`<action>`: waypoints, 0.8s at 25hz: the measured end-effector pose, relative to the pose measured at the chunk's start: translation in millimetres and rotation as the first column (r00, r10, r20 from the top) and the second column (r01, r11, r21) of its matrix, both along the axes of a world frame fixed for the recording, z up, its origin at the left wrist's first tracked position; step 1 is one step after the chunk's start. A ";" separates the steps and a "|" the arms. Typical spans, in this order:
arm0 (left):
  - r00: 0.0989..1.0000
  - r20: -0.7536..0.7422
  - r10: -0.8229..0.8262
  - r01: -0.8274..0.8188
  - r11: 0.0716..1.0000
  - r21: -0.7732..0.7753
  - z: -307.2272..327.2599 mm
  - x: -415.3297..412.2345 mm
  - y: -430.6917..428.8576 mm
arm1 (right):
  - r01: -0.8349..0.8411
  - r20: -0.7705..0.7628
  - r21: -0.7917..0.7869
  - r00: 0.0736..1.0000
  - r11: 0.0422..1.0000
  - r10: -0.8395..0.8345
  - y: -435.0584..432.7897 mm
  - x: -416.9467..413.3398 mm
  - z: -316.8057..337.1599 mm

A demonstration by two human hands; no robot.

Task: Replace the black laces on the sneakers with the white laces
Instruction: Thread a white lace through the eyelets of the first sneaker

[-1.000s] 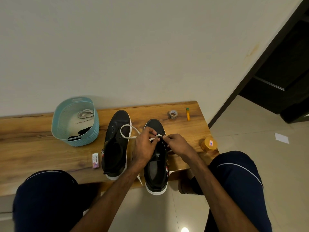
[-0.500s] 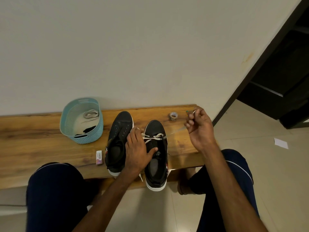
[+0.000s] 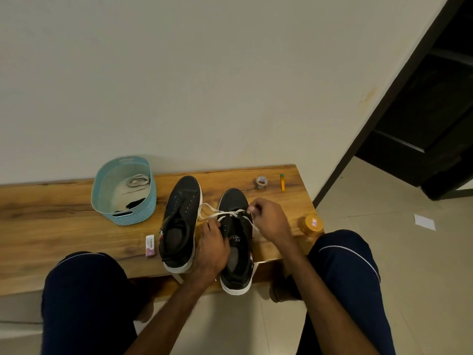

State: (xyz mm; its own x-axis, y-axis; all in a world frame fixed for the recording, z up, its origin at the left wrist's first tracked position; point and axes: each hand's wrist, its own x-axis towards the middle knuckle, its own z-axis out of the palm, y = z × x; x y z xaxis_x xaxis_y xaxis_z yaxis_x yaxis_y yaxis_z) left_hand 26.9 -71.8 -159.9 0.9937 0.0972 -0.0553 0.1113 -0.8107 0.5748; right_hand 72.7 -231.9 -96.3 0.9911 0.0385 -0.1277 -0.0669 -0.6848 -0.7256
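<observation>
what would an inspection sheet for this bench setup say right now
surface: wooden bench, set against a plain wall
job's things: unlaced sneaker beside part-laced sneaker, white lace crossing its toe-end eyelets; blue basket holds a spare white lace and a black lace
clutter: eraser, tape roll, orange tube, orange jar at the bench's edge
hands: left hand grips the part-laced sneaker by its eyelets; right hand pinches the white lace
cables: nothing seen
surroundings: tiled floor with a paper scrap, dark doorway
</observation>
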 end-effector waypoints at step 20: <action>0.999 0.002 0.055 -0.055 0.998 0.024 5.2 -4.5 -3.7 | -0.027 -0.128 0.879 0.948 0.476 0.292 -58.7 -7.9 71.6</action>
State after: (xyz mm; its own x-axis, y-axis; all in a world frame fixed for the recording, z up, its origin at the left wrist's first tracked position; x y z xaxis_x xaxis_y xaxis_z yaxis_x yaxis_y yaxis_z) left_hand 22.5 -75.5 -154.6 0.9870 0.1526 -0.0512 0.1551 -0.8168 0.5557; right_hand 64.8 -290.6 -24.7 0.8978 0.4134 -0.1520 -0.2751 0.2568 -0.9265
